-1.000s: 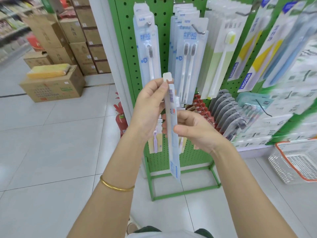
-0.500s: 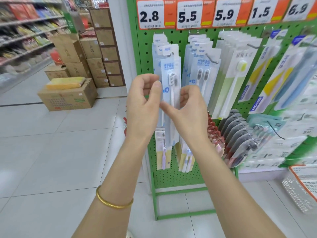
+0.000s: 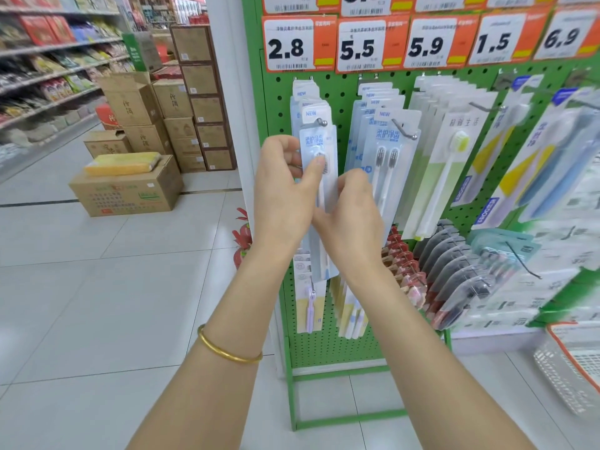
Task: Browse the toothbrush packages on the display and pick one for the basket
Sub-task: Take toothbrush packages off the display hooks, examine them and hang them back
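Note:
A green pegboard display point(image 3: 341, 82) carries hanging toothbrush packages under price tags. I hold a pale blue single-toothbrush package point(image 3: 319, 147) up against the leftmost hook, below the 2.8 tag. My left hand point(image 3: 285, 196) pinches its upper part, thumb on the front over the brush head. My right hand point(image 3: 352, 216) grips its right edge lower down. The package's top hole sits at the hook's tip. A twin-brush package point(image 3: 388, 157) hangs on the hook to the right. The white basket point(image 3: 571, 375) with an orange rim sits on the floor at the lower right.
More toothbrush packs point(image 3: 451, 170) hang further right, with darker packs point(image 3: 454, 271) on a lower row. Stacked cardboard boxes point(image 3: 130, 186) stand on the tiled floor to the left. Store shelves point(image 3: 48, 76) line the far left. A red fire extinguisher point(image 3: 242, 241) stands beside the display.
Both hands have lifted the single-toothbrush package from chest height up to the leftmost hook. It was side-on to me; its front faces me now. My view has tilted upward.

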Available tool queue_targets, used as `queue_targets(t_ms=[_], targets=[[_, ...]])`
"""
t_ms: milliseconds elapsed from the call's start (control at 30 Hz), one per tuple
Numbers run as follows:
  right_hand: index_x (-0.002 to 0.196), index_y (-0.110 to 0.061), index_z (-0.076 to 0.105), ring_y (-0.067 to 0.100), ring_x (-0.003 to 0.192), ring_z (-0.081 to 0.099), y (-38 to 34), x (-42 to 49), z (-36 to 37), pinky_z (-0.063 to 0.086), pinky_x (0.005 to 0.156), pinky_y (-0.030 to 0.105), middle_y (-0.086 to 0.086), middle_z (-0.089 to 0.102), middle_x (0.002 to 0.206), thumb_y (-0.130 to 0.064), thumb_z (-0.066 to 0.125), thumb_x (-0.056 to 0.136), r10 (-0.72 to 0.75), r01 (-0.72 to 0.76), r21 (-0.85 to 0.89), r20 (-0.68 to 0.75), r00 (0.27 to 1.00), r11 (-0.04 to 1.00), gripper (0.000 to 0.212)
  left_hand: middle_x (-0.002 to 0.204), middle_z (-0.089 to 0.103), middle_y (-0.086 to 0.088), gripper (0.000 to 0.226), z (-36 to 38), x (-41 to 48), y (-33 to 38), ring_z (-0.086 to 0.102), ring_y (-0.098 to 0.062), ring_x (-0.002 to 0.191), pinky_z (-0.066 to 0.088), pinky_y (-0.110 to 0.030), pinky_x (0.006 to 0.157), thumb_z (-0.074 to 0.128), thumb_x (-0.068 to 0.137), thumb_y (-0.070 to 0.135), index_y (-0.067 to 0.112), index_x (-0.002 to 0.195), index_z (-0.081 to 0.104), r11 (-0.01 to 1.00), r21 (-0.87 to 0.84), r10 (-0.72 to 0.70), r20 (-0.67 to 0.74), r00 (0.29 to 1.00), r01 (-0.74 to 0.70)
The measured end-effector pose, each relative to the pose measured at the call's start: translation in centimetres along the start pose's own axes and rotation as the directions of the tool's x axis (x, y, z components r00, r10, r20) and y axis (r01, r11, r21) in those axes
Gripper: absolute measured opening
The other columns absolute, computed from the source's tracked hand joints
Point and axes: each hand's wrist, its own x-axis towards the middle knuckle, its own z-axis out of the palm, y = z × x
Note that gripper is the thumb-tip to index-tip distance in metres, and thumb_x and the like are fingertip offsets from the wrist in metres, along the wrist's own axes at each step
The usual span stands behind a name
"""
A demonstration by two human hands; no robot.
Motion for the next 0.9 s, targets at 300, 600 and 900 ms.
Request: queue_targets(t_ms=[300, 600, 900], targets=[[0.138, -0.003, 0.034, 0.021, 0.123, 0.042, 1.0, 1.1, -1.4, 0.038, 0.099, 0.031, 0.011, 0.044, 0.133, -0.019, 0.052, 0.093, -0.114, 0.096, 0.107, 0.173, 0.978, 0.990, 0.051, 0.086, 0.054, 0.013, 0.025, -0.1, 1.1, -0.3, 0.050, 0.010, 0.068, 0.041, -0.008, 0.066, 0.067, 0.085, 0.014, 0.018, 0.099, 0.047, 1.000, 0.016, 0.015, 0.047, 0.999, -0.016], [0.129, -0.014, 0.050, 0.009, 0.124, 0.044, -3.3, 8.2, -1.8, 0.036, 0.107, 0.029, -0.006, 0.050, 0.128, -0.020, 0.034, 0.102, -0.015, -0.045, 0.642, 0.088, 0.996, 0.765, 0.032, 0.087, 0.057, 0.013, 0.025, -0.8, 2.3, -0.7, 0.051, 0.007, 0.068, 0.042, -0.008, 0.066, 0.069, 0.083, 0.014, 0.020, 0.098, 0.049, 0.999, 0.054, -0.010, 0.110, 0.994, 0.004], [0.104, -0.010, 0.063, 0.007, 0.100, 0.055, -3.2, 11.1, 0.0, 0.043, 0.087, 0.017, 0.000, 0.062, 0.110, -0.030, 0.024, 0.105, -0.007, -0.075, 0.660, 0.121, 0.993, 0.748, 0.044, 0.092, 0.059, 0.013, 0.026, -1.6, 2.7, -0.9, 0.054, 0.003, 0.076, 0.046, -0.012, 0.072, 0.070, 0.083, 0.016, 0.019, 0.102, 0.052, 0.997, 0.074, -0.020, 0.175, 0.984, 0.007]])
